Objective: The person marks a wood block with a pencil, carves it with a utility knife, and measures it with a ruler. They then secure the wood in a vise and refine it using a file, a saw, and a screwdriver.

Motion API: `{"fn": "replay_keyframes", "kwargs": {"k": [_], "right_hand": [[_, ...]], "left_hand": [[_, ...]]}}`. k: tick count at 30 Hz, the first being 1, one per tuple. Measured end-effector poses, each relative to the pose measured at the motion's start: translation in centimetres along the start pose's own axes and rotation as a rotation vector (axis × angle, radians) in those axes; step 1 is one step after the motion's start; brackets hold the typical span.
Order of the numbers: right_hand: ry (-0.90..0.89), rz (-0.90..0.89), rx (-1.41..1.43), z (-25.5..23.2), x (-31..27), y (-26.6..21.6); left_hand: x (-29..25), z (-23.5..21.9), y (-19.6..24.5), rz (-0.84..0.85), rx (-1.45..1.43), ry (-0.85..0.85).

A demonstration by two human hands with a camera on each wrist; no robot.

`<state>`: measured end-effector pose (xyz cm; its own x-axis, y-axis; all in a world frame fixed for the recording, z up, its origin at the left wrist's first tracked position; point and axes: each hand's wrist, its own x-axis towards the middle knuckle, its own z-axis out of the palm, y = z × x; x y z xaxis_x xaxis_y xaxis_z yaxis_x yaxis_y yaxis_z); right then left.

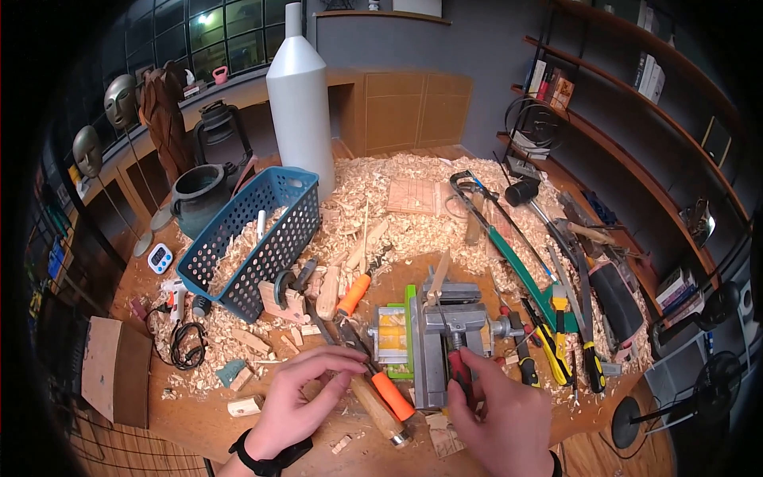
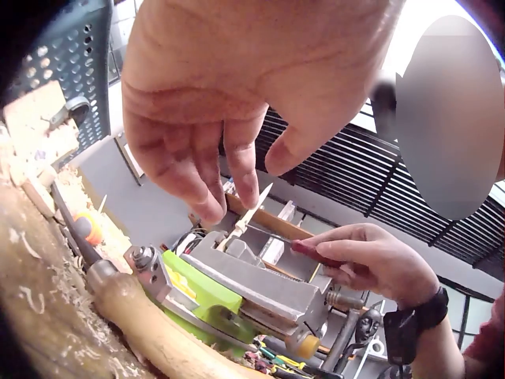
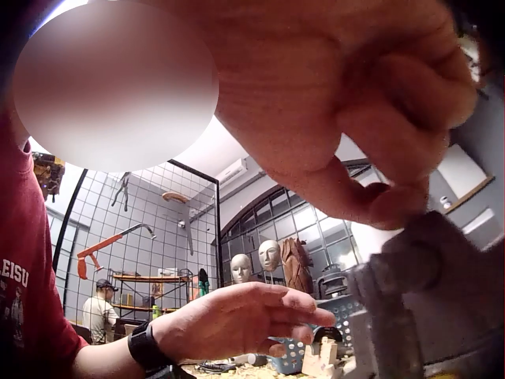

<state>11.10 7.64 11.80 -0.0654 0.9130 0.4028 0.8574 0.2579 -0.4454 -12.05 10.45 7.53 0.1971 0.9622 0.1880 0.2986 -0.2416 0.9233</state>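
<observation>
A pale stick of wood with a pointed tip (image 1: pixel 439 274) stands upright in the grey bench vise (image 1: pixel 433 358). My right hand (image 1: pixel 505 405) grips the red handle (image 1: pixel 459 372) of a thin-shafted tool. In the left wrist view its slim metal shaft (image 2: pixel 278 237) reaches toward the stick. The shaft's working end is too small to make out. My left hand (image 1: pixel 310 393) hovers left of the vise, fingers loosely bent and holding nothing. Beneath it lie a wooden-handled tool (image 1: pixel 380 412) and an orange-handled tool (image 1: pixel 393 396).
Wood shavings (image 1: pixel 366 187) cover much of the table. A blue perforated basket (image 1: pixel 258 262) stands at left, beside a tall white bottle-shaped vase (image 1: pixel 298 103). A green bow saw (image 1: pixel 513 262) and yellow-black tools (image 1: pixel 548 350) lie to the right. Another orange handle (image 1: pixel 354 294) lies behind my left hand.
</observation>
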Motion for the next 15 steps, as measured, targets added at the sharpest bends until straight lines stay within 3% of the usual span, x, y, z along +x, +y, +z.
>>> {"fn": "replay_keyframes", "kwargs": {"k": [4, 10, 12, 15], "right_hand": [[0.013, -0.032, -0.084, 0.8, 0.6, -0.9], [-0.106, -0.015, -0.146, 0.8, 1.7, -1.1], [-0.001, -0.046, -0.097, 1.1, 1.4, -1.0], [0.007, -0.04, -0.113, 0.8, -0.1, -1.5]], "left_hand": [[0.1, -0.1, -0.2, 0.016, 0.0, -0.004], [0.1, -0.2, -0.8, -0.003, -0.019, -0.006], [0.1, -0.4, -1.6, 0.109, -0.003, -0.03], [0.2, -0.5, -1.8, 0.118, -0.012, -0.042]]}}
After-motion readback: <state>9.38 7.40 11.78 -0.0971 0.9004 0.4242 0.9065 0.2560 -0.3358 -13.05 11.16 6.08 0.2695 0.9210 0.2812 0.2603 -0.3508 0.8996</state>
